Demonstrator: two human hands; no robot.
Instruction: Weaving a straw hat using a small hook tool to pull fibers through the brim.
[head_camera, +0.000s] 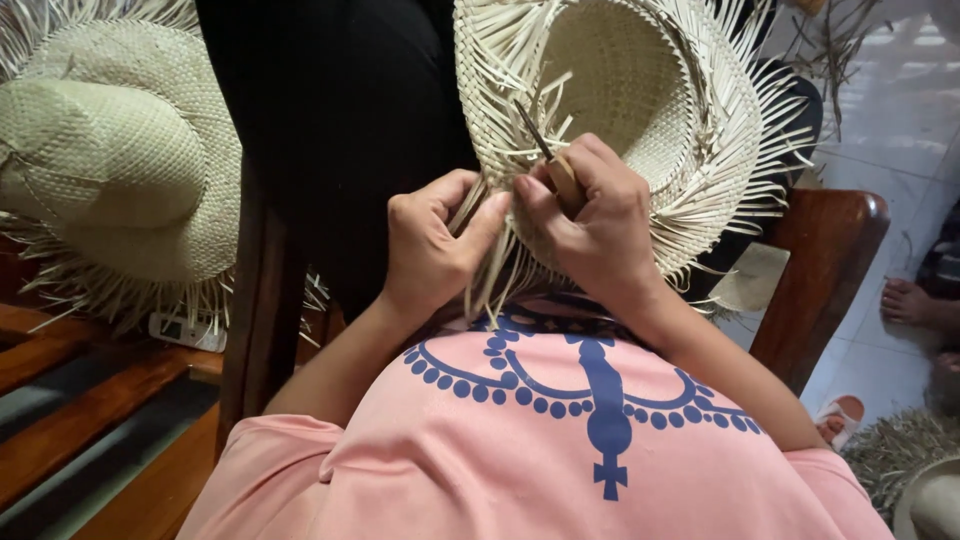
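Two bare hands worked the frayed brim of an unfinished straw hat (640, 90) held upside down above the person's lap. Left hand (432, 245) was pinched closed on loose straw strips (487, 265); right hand (590, 215) was curled around a thin wooden-handled tool (552, 158) poked into the weave. That hat looked light, springy and easily creased, so best gripped at the woven brim. Another straw hat (110, 160) rested nearby at left.
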